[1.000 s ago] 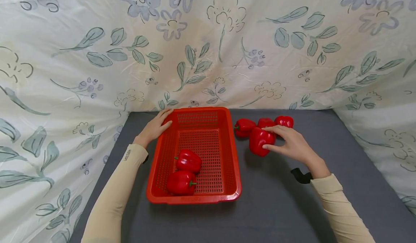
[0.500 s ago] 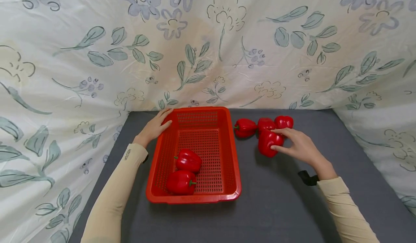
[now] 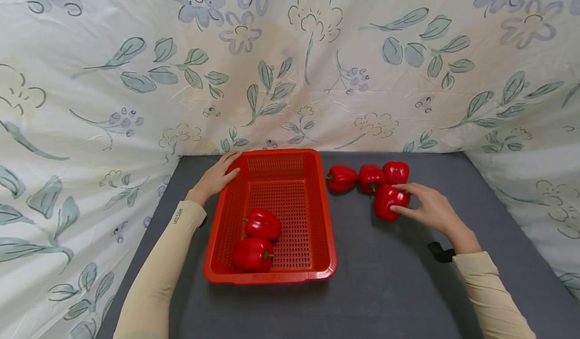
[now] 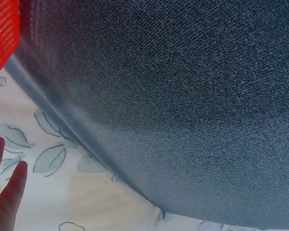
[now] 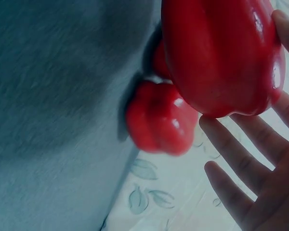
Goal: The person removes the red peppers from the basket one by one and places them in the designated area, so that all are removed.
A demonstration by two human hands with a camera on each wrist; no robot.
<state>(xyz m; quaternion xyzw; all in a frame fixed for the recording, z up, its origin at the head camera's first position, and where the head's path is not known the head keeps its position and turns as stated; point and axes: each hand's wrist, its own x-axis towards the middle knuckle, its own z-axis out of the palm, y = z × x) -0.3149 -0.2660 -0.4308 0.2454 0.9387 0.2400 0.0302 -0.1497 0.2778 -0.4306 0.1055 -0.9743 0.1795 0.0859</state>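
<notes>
I see my right hand (image 3: pixel 428 209) pinching a red pepper (image 3: pixel 387 201) on the bench (image 3: pixel 399 278); my left hand (image 3: pixel 215 178), fingers relaxed, steadies the red basket (image 3: pixel 322 218). Next, I judge, comes a lift across.

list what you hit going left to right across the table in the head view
left hand → red basket → first loose pepper → second loose pepper → pepper held by the right hand → right hand. The rear right pepper overlaps the held one, so it is left out.
</notes>
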